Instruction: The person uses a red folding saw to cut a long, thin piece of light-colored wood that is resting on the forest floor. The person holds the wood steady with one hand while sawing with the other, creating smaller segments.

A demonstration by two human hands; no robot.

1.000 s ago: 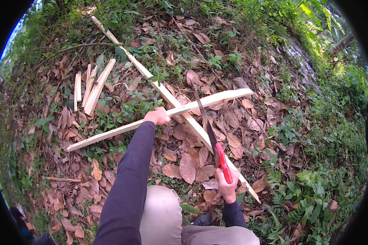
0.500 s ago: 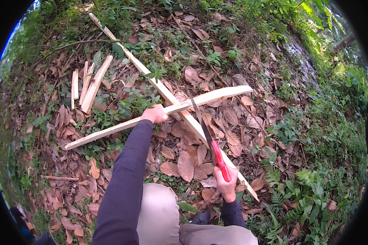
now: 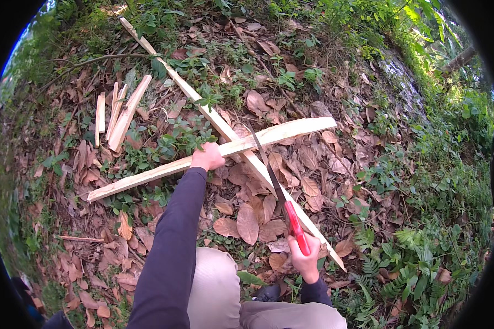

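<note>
Grips a saw (image 3: 278, 187) by its red handle (image 3: 293, 220) in the right hand (image 3: 304, 256), fingers curled closed around it, and clasps the top plank (image 3: 164, 169) in the left hand (image 3: 206, 157), with some fingers hidden by the wood. In the head view, has the right hand low on the near side of the top plank, and the left hand directly on that plank, left of the saw. Has the blade slanting across the top plank, tip just past its far edge, near the crossing with a longer plank (image 3: 218, 122). Cannot tell the depth of any cut. Has the longer plank passing beneath the top plank, one end far beyond it, the other on its near side, close to the right hand. Shows, beyond the left part of the top plank, thin sticks (image 3: 100, 116) and a thicker wood piece (image 3: 129, 114) lying close together. Shows a twig (image 3: 82, 239) nearer than the top plank's left end, dry leaves (image 3: 248, 223) all around, and beige trousers (image 3: 217, 290) on the near side.
</note>
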